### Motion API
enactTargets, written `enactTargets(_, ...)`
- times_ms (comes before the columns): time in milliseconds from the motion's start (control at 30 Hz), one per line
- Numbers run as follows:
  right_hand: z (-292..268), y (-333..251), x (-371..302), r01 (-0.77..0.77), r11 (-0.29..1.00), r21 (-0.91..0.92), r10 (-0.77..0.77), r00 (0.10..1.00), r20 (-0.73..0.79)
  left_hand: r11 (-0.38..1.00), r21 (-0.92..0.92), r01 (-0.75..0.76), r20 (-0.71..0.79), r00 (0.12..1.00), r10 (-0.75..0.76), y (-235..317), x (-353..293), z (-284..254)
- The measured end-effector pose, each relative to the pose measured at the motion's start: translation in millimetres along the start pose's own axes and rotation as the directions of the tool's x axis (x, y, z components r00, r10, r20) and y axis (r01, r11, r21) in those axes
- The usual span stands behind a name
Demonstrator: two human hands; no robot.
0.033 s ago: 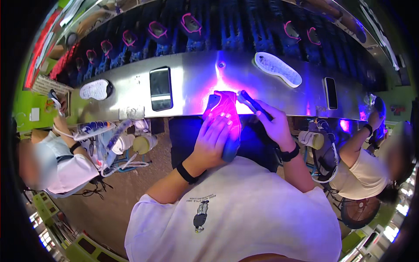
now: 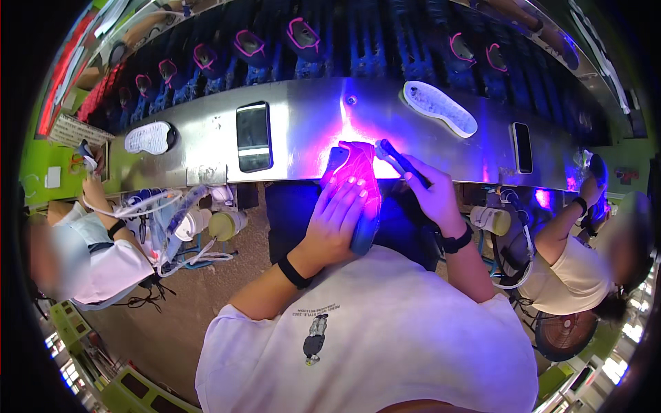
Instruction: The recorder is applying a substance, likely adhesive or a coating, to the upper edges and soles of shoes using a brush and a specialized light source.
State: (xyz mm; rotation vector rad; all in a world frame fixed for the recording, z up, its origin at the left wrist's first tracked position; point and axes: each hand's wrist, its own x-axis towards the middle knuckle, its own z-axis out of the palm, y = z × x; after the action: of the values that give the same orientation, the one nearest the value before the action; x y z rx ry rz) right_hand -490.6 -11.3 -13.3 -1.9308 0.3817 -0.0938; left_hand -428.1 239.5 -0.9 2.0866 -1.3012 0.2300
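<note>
A dark shoe upper (image 2: 367,206), lit violet and pink with a bright glowing line, lies at the bench's front edge. My left hand (image 2: 336,219) rests over it with fingers laid across its side, gripping it; the thumb is hidden. A slim dark-handled brush (image 2: 406,164) is held in my right hand (image 2: 434,196), its fingers closed round the handle. The brush's pale head is beside the upper's right edge, near its far end; whether they touch I cannot tell.
On the metal bench (image 2: 303,131) lie a phone (image 2: 254,138), a second phone (image 2: 522,148), a white sole (image 2: 441,109) and another sole (image 2: 147,139). Behind, a dark conveyor (image 2: 365,48) carries several shoe uppers. Co-workers sit left (image 2: 110,268) and right (image 2: 575,261), near cups and hoses.
</note>
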Motion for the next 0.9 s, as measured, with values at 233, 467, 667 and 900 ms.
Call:
enactTargets(233,12.6,18.4,-2.9,-0.075,0.996,0.047,0.073,0.996,0.054,0.997,-0.071,0.003,0.028,1.0,-0.001,-2.9,-10.7,-1.2)
enactTargets(467,17.7,3.9,-37.8,-0.214,0.922,0.322,0.165,0.971,0.174,0.998,-0.059,0.004,0.021,1.0,-0.003,-3.7,-9.1,-1.8)
enactTargets(667,9.3,-10.5,-35.7,-0.158,0.954,0.256,0.111,0.976,0.19,0.999,-0.046,0.002,0.058,0.998,0.001,-2.7,-8.3,-1.5)
enactTargets(900,-14.1,-17.3,-80.9,-0.229,0.946,0.228,0.171,0.954,0.247,0.999,-0.005,-0.033,0.093,0.995,0.034,-2.2,1.5,-4.4)
